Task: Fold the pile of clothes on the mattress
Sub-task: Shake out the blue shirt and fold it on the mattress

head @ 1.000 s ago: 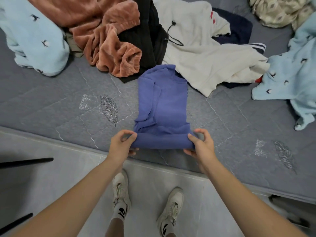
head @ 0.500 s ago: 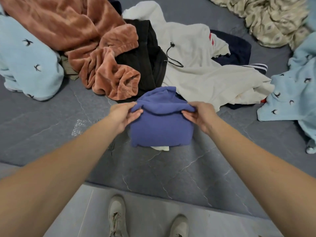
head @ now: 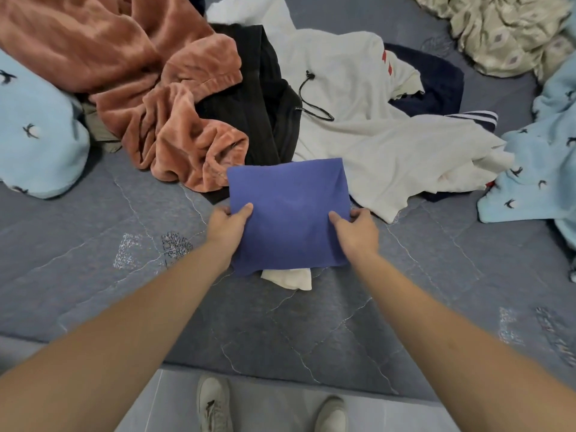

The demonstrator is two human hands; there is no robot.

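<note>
Gripping opposite edges of a folded blue garment [head: 288, 213], the left hand [head: 229, 226] and right hand [head: 355, 229] hold it on the grey mattress [head: 93, 244].

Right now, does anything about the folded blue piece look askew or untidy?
Yes. A white scrap of cloth pokes out from under the near edge of the folded blue garment, which the left hand and right hand grip at its sides. Whether it is a lining or a separate item is unclear.
</note>
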